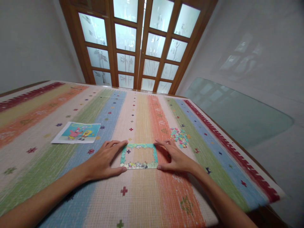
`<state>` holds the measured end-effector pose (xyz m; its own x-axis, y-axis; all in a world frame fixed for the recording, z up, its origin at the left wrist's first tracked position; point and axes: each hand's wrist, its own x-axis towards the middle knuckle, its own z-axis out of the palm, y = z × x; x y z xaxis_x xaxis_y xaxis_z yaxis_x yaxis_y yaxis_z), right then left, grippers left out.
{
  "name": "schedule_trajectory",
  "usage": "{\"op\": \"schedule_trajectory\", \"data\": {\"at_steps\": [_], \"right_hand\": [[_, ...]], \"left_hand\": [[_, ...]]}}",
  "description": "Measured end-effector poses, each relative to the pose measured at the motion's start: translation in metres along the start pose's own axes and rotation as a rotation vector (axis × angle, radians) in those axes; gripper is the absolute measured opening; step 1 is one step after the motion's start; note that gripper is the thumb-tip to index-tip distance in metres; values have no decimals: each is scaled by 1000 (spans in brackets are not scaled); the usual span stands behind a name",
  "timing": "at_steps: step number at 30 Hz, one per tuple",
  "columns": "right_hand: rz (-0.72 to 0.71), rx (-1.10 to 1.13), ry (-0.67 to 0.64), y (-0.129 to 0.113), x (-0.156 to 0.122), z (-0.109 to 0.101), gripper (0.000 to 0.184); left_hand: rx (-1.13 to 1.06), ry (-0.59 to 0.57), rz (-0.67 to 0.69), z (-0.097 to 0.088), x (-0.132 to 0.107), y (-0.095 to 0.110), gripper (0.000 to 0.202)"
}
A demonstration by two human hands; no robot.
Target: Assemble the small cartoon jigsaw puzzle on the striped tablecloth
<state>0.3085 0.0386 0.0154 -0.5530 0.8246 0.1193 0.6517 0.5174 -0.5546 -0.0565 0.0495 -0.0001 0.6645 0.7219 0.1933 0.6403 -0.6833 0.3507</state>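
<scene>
A rectangular border of joined jigsaw puzzle pieces (139, 166) lies flat on the striped tablecloth, and the cloth shows through its middle. Its top and sides are teal, and its lower row carries small coloured figures. My left hand (105, 161) grips the left side, fingertips at the top corner and thumb at the bottom one. On the right side my right hand (175, 158) does the same, with its thumb by the lower corner. Just beyond my right hand, loose jigsaw pieces (180, 136) lie in a pile.
A printed reference picture (79, 132) of two cartoon characters lies at the left. The striped tablecloth (123, 202) covers the table. Wooden doors with frosted panes (125, 37) stand beyond its far edge, and a pale wall (261, 47) runs along the right.
</scene>
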Motion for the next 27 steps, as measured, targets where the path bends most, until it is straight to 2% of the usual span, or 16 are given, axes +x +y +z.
{"op": "schedule_trajectory", "data": {"at_steps": [12, 18, 24, 27], "right_hand": [[18, 44, 4, 0, -3, -2, 90], [17, 16, 23, -2, -4, 1, 84], [35, 19, 14, -3, -3, 3, 80], [37, 20, 32, -2, -4, 4, 78]], "left_hand": [[-3, 0, -7, 0, -2, -1, 86], [-3, 88, 3, 6, -6, -12, 88], [35, 32, 6, -1, -5, -6, 80], [18, 53, -4, 1, -6, -7, 83]]}}
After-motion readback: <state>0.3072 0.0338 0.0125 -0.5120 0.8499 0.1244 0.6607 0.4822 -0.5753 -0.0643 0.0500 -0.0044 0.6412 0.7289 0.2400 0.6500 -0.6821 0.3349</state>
